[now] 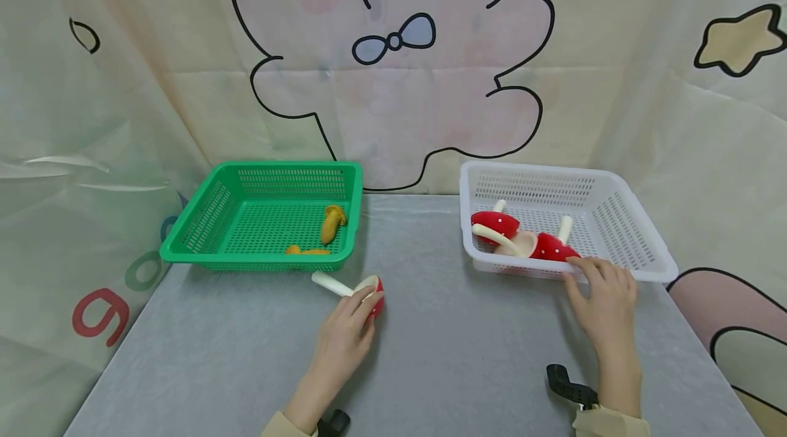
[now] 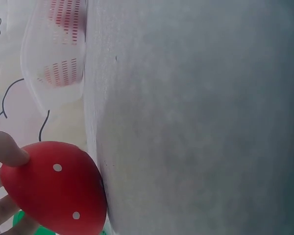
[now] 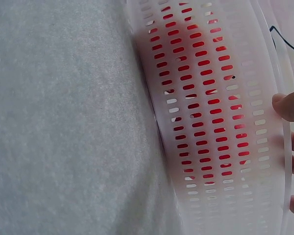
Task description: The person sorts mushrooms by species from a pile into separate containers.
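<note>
In the head view my left hand [image 1: 344, 331] grips a toy mushroom [image 1: 378, 300] by its white-dotted red cap, just in front of the green basket. Its white stem points left. The left wrist view shows the cap [image 2: 54, 188] with thumb and fingers around it, low by the table. At the front rim of the white basket [image 1: 645, 266], my right hand [image 1: 605, 300] reaches over with relaxed fingers, the thumb on the outer side. Its fingertips lie close to a red mushroom [image 1: 553, 247]. Two more mushrooms [image 1: 494, 224] lie left of it, one showing its pale underside.
The green basket [image 1: 264, 265] stands at the back left with a yellow-brown mushroom [image 1: 333, 224] and another such piece [image 1: 307, 251] inside. Grey cloth [image 1: 443, 355] covers the table. A printed curtain [image 1: 406, 116] hangs behind and at both sides.
</note>
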`<control>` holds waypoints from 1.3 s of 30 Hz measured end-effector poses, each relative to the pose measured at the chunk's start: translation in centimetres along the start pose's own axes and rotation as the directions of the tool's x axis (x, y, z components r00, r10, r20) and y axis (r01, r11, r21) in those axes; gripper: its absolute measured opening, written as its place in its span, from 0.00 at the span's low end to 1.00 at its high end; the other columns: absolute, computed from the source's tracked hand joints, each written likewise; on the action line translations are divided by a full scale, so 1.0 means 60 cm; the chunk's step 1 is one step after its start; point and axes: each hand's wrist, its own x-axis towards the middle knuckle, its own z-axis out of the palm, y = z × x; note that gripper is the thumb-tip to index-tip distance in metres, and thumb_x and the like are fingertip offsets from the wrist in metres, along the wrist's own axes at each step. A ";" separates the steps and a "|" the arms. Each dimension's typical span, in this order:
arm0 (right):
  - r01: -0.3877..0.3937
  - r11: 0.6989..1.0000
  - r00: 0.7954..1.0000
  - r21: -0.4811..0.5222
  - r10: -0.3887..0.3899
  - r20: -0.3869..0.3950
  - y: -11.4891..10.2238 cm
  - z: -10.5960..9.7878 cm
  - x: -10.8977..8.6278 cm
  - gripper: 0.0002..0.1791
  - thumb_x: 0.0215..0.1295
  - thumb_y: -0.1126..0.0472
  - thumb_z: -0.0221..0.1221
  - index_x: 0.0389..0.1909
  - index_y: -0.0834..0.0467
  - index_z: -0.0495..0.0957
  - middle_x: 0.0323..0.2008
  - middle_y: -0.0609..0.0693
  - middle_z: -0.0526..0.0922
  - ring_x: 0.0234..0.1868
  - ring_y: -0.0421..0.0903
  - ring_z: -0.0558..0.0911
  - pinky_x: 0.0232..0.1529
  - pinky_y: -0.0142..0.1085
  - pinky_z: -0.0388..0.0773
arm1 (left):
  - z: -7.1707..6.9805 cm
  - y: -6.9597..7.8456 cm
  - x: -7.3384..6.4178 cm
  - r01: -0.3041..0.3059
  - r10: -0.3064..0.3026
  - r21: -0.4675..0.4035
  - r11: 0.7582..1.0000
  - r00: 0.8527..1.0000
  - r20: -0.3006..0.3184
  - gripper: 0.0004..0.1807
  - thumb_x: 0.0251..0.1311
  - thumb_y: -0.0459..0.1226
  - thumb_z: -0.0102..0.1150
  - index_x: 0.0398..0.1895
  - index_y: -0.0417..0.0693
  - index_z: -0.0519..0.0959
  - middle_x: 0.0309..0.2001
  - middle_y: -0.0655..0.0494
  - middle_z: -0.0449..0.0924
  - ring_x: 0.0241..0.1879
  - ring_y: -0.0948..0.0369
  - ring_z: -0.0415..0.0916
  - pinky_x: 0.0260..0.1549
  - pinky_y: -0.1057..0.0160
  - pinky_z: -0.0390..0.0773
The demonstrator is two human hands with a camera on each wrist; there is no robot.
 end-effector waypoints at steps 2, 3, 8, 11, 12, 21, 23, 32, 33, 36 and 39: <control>0.002 1.000 1.000 -0.002 -0.002 0.001 0.000 -0.001 0.000 0.17 0.60 0.64 0.62 0.49 0.63 0.78 0.50 0.68 0.75 0.55 0.66 0.67 0.70 0.65 0.46 | 0.001 -0.001 0.000 -0.014 0.014 0.008 1.000 1.000 -0.009 0.27 0.42 0.28 0.71 0.51 0.52 0.81 0.53 0.58 0.81 0.41 0.60 0.78 0.32 0.63 0.80; 0.002 1.000 1.000 -0.002 -0.002 0.001 0.001 -0.001 0.000 0.16 0.60 0.64 0.62 0.49 0.63 0.78 0.50 0.68 0.75 0.55 0.66 0.67 0.70 0.65 0.45 | 0.001 0.000 0.000 -0.020 0.020 0.011 1.000 1.000 -0.009 0.27 0.42 0.28 0.71 0.51 0.52 0.81 0.53 0.58 0.81 0.41 0.60 0.78 0.32 0.64 0.80; -0.004 1.000 1.000 -0.002 0.004 0.006 0.001 -0.002 0.000 0.17 0.60 0.63 0.62 0.50 0.63 0.77 0.50 0.68 0.75 0.55 0.66 0.67 0.70 0.65 0.45 | 0.002 0.002 0.003 -0.039 0.039 0.011 0.999 0.999 -0.003 0.26 0.42 0.28 0.71 0.49 0.53 0.82 0.53 0.58 0.82 0.40 0.60 0.77 0.32 0.65 0.79; -0.009 1.000 1.000 -0.001 0.009 0.009 0.001 -0.002 0.000 0.17 0.60 0.64 0.62 0.50 0.63 0.77 0.50 0.68 0.75 0.56 0.66 0.67 0.70 0.65 0.45 | 0.003 0.003 0.005 -0.063 0.063 0.007 0.998 0.998 -0.017 0.26 0.42 0.28 0.72 0.48 0.53 0.83 0.53 0.58 0.82 0.39 0.61 0.76 0.32 0.67 0.78; -0.009 1.000 1.000 -0.002 0.009 0.009 0.001 -0.003 0.000 0.17 0.60 0.64 0.62 0.50 0.63 0.77 0.50 0.68 0.75 0.56 0.66 0.67 0.70 0.65 0.45 | 0.003 0.003 0.005 -0.073 0.073 0.006 0.997 0.997 -0.024 0.25 0.42 0.28 0.72 0.48 0.53 0.83 0.53 0.58 0.82 0.38 0.61 0.76 0.31 0.67 0.77; -0.014 1.000 1.000 -0.006 0.014 0.015 -0.002 -0.004 0.000 0.17 0.60 0.63 0.62 0.50 0.63 0.77 0.50 0.68 0.75 0.56 0.66 0.67 0.70 0.65 0.45 | 0.000 0.016 0.017 -0.100 0.101 -0.021 0.995 0.995 0.009 0.25 0.45 0.29 0.72 0.49 0.53 0.83 0.57 0.59 0.80 0.38 0.62 0.74 0.33 0.69 0.76; -0.016 1.000 1.000 -0.009 0.017 0.015 -0.003 -0.004 0.001 0.17 0.60 0.63 0.62 0.50 0.63 0.77 0.50 0.68 0.75 0.56 0.66 0.67 0.70 0.65 0.46 | 0.001 0.017 0.020 -0.118 0.118 -0.031 0.993 0.993 0.007 0.25 0.45 0.29 0.72 0.50 0.52 0.83 0.58 0.59 0.80 0.39 0.62 0.74 0.33 0.69 0.76; -0.022 1.000 1.000 -0.016 0.022 0.019 -0.004 -0.003 0.001 0.17 0.60 0.63 0.62 0.50 0.63 0.77 0.51 0.67 0.75 0.56 0.66 0.66 0.70 0.64 0.46 | 0.001 0.027 0.039 -0.191 0.190 -0.036 0.981 0.981 -0.024 0.24 0.45 0.30 0.72 0.50 0.51 0.82 0.58 0.57 0.80 0.38 0.62 0.74 0.32 0.69 0.76; -0.022 1.000 1.000 -0.016 0.022 0.020 -0.004 -0.003 0.001 0.17 0.60 0.63 0.62 0.50 0.63 0.77 0.51 0.67 0.75 0.56 0.66 0.66 0.70 0.64 0.46 | 0.000 0.029 0.041 -0.200 0.199 -0.037 0.979 0.980 -0.026 0.25 0.44 0.30 0.72 0.50 0.50 0.82 0.58 0.57 0.80 0.39 0.62 0.74 0.32 0.69 0.76; -0.023 1.000 0.999 -0.018 0.024 0.022 -0.005 -0.003 0.000 0.17 0.60 0.63 0.62 0.51 0.63 0.77 0.51 0.67 0.75 0.57 0.66 0.66 0.70 0.64 0.46 | -0.001 0.035 0.049 -0.223 0.223 -0.031 0.974 0.975 -0.025 0.25 0.44 0.30 0.73 0.50 0.50 0.82 0.58 0.58 0.79 0.41 0.61 0.75 0.33 0.68 0.77; -0.026 1.000 0.999 -0.018 0.026 0.022 -0.005 -0.002 0.001 0.18 0.60 0.64 0.62 0.51 0.63 0.77 0.51 0.68 0.74 0.57 0.66 0.66 0.70 0.64 0.46 | 0.000 0.041 0.059 -0.255 0.253 -0.034 0.966 0.967 -0.034 0.26 0.44 0.30 0.72 0.51 0.50 0.82 0.58 0.58 0.79 0.42 0.61 0.77 0.35 0.67 0.77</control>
